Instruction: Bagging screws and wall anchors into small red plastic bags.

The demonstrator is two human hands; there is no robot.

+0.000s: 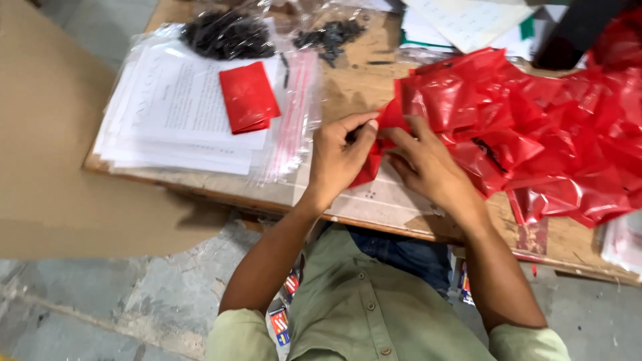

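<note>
A wooden table (348, 93) is carrying everything in view, and a large sheet of brown cardboard (60, 134) is leaning in at its left side, covering that corner and part of the grey floor. On the left half of the table a stack of white printed sheets (174, 113) is lying inside clear plastic sleeves with a red-striped edge (294, 127), and a small folded red piece (248, 97) is resting flat on top of the stack. Behind it, two clear bags of small black parts (227, 33) are sitting near the far edge, with a few loose black pieces (331, 37) spilling beside them. More white papers (468, 23) are lying at the far right, partly under a dark object that is too cut off to identify. A big crumpled heap of glossy red plastic bags (535, 134) is spreading over the right half of the table, hiding the surface beneath it and crowding right up against the hands. The person, in a green shirt, is reaching both arms over the near edge. The left hand (338, 160) and the right hand (424, 164) are meeting at the near left corner of the heap, where one red bag (374, 157) is sticking out toward the table's middle. Both hands are pinching this bag's edge, fingers narrow and closed on the thin plastic, thumbs and forefingers nearly touching each other. The bag is looking shiny, wrinkled and folded to a point.
</note>
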